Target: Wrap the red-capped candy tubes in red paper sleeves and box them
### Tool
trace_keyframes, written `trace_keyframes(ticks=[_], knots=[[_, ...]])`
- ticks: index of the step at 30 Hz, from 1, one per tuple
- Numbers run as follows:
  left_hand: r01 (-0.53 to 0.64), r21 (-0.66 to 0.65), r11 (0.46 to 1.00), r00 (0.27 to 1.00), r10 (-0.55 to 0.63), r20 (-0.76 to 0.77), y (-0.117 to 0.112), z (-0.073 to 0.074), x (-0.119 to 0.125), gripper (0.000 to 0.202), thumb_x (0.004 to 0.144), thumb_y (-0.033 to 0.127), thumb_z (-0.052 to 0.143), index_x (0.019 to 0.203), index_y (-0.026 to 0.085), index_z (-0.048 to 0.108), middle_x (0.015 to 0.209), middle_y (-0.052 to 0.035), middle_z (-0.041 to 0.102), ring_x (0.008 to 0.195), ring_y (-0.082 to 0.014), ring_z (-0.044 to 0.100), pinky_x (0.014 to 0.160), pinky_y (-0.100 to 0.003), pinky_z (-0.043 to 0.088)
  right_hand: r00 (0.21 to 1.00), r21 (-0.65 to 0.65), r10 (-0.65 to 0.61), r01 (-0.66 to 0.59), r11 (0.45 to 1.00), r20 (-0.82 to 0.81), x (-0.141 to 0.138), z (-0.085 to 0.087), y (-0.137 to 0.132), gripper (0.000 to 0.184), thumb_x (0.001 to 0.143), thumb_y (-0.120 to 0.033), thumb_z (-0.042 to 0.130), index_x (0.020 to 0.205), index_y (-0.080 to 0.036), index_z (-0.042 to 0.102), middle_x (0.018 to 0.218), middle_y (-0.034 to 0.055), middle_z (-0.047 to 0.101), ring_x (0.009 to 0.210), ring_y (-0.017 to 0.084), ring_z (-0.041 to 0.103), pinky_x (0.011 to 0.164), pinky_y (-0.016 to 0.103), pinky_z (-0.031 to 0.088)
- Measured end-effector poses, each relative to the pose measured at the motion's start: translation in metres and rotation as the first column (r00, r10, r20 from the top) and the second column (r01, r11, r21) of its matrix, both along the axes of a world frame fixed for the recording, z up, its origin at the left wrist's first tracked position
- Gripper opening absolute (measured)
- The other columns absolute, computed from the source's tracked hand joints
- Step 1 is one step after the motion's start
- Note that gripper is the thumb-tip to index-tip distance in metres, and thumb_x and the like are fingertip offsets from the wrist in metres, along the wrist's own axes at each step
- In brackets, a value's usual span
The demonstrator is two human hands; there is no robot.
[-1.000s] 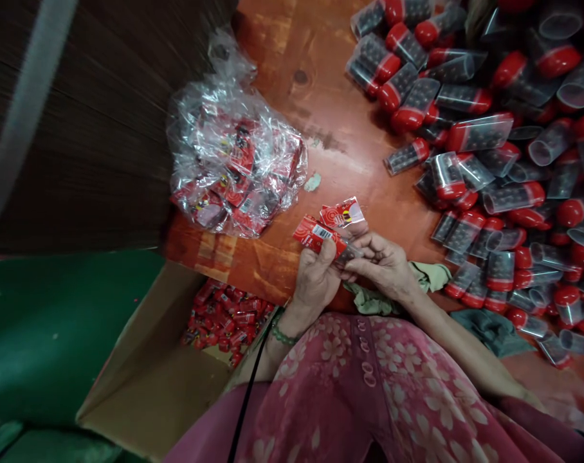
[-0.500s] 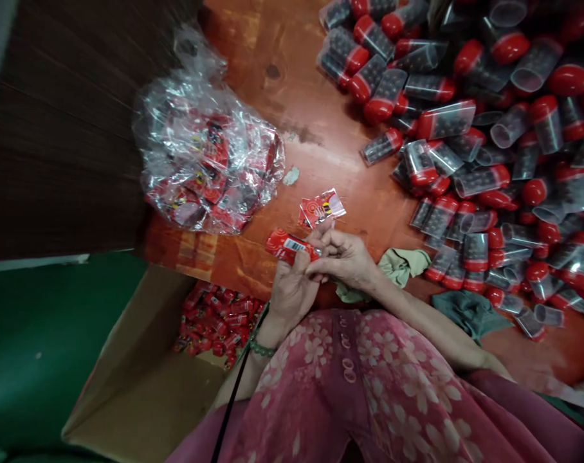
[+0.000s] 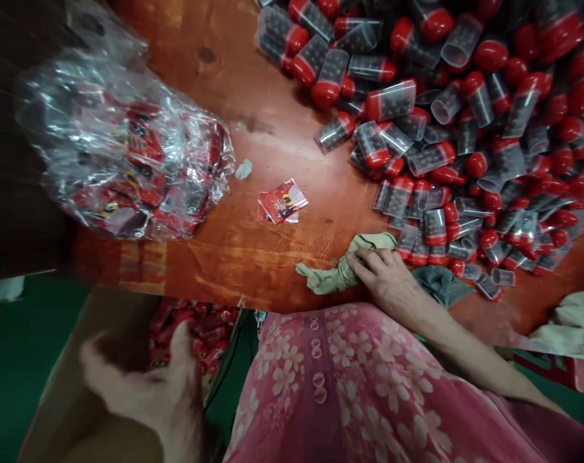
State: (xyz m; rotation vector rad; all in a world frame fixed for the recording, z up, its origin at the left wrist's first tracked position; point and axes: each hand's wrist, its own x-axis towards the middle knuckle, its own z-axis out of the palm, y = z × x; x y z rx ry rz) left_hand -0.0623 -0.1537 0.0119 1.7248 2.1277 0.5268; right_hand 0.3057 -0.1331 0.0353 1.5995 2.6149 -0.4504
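Note:
My left hand (image 3: pixel 147 386) hangs over the cardboard box (image 3: pixel 65 399) at the lower left, blurred, fingers spread with nothing in them. Red finished pieces (image 3: pixel 195 328) lie in the box just beyond it. My right hand (image 3: pixel 388 280) rests on the table's front edge, fingers laid flat on a pale green cloth (image 3: pixel 340 273). A small red printed card (image 3: pixel 282 200) lies alone on the red wooden table (image 3: pixel 253 257), a little beyond and left of the right hand.
A crumpled clear plastic bag (image 3: pixel 123 148) holding red cards sits at the left. A big heap of clear tubes with red caps (image 3: pixel 446 116) fills the right of the table. A dark green cloth (image 3: pixel 439 283) lies by my right wrist.
Both hands held a red wrapped tube together at the table edge. My left hand has dropped down to the box and now holds nothing; my right hand has settled on the cloth. The view shifted right.

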Motion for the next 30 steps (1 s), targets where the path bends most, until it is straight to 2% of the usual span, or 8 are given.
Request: trace_keyframes(ticks=[1,3,6,10,14,19,24,30], knots=[[-0.037,0.116,0.993,0.999,0.035,0.017,0.007,0.0,0.015,0.077,0.084,0.035,0.068,0.152,0.035,0.031,0.138,-0.0078,0.06,0.115,-0.0341,0.063,0.095,-0.053,0.056,1.0,0.051,0.019,-0.018,0.999,-0.02,0.0,-0.009,-0.002,0.04,0.095,-0.008,0.044,0.133,-0.004,0.055,0.12,0.0205,0.063,0.096,0.028,0.05,0.078,0.04,0.045],[0.205,0.199,0.958,0.974,-0.219,0.052,0.028,-0.001,0.052,0.072,0.084,0.037,0.07,0.148,0.028,0.04,0.129,-0.0118,0.065,0.106,-0.0307,0.067,0.091,-0.048,0.056,0.997,0.139,0.044,-0.034,0.99,-0.069,-0.003,-0.023,-0.001,0.035,0.097,-0.008,0.04,0.126,-0.002,0.059,0.099,0.0162,0.066,0.087,0.025,0.049,0.075,0.037,0.045],[0.64,0.309,0.703,0.751,-0.658,-0.058,0.056,-0.007,0.107,0.074,0.086,0.049,0.066,0.147,0.016,0.04,0.125,-0.0183,0.065,0.112,-0.0318,0.061,0.095,-0.046,0.051,0.99,0.23,0.05,-0.018,0.973,-0.132,-0.007,-0.035,0.007,0.033,0.099,-0.01,0.036,0.11,-0.008,0.067,0.079,0.0088,0.061,0.077,0.022,0.047,0.07,0.035,0.043],[0.824,0.217,0.523,0.566,-0.776,-0.278,0.072,-0.022,0.148,0.055,0.092,0.048,0.055,0.131,0.008,0.054,0.115,-0.0201,0.067,0.101,-0.0317,0.059,0.084,-0.043,0.044,0.962,0.315,0.019,0.071,0.946,-0.272,-0.009,-0.046,0.014,0.03,0.099,-0.012,0.04,0.091,-0.015,0.069,0.072,0.0052,0.057,0.074,0.02,0.048,0.07,0.033,0.043],[0.824,0.146,0.547,0.557,-0.737,-0.384,0.078,-0.038,0.161,0.026,0.097,0.028,0.046,0.091,0.013,0.066,0.079,-0.0125,0.066,0.075,-0.0263,0.054,0.068,-0.039,0.032,0.924,0.278,-0.088,0.201,0.939,-0.372,-0.016,-0.054,0.022,0.029,0.098,-0.017,0.046,0.074,-0.019,0.063,0.073,0.0047,0.058,0.074,0.019,0.051,0.074,0.033,0.045],[0.759,0.241,0.606,0.652,-0.708,-0.272,0.082,-0.04,0.16,0.049,0.1,0.043,0.036,0.062,0.02,0.057,0.059,-0.0074,0.056,0.066,-0.0235,0.047,0.065,-0.037,0.026,0.844,0.013,-0.201,0.239,0.971,-0.497,-0.012,-0.024,0.024,0.014,0.097,-0.019,0.053,0.104,-0.017,0.064,0.103,0.0107,0.068,0.096,0.021,0.061,0.089,0.036,0.051],[0.661,0.358,0.659,0.732,-0.672,-0.112,0.091,-0.029,0.146,0.057,0.097,0.058,0.035,0.106,0.014,0.069,0.094,-0.0157,0.07,0.09,-0.0282,0.058,0.078,-0.042,0.041,0.934,0.036,-0.282,0.297,0.954,-0.22,0.033,0.018,0.003,0.043,0.086,0.002,0.045,0.122,-0.013,0.062,0.121,0.0146,0.064,0.112,0.026,0.055,0.101,0.045,0.047],[0.613,0.338,0.714,0.78,-0.614,-0.119,0.131,-0.031,0.139,0.049,0.095,0.034,0.054,0.14,0.015,0.05,0.146,-0.0199,0.053,0.143,-0.0331,0.042,0.113,-0.054,0.037,0.963,0.063,-0.194,0.185,0.981,0.189,0.063,0.01,-0.005,0.055,0.081,-0.001,0.052,0.133,-0.017,0.059,0.144,0.0212,0.05,0.126,0.039,0.044,0.094,0.056,0.045]])
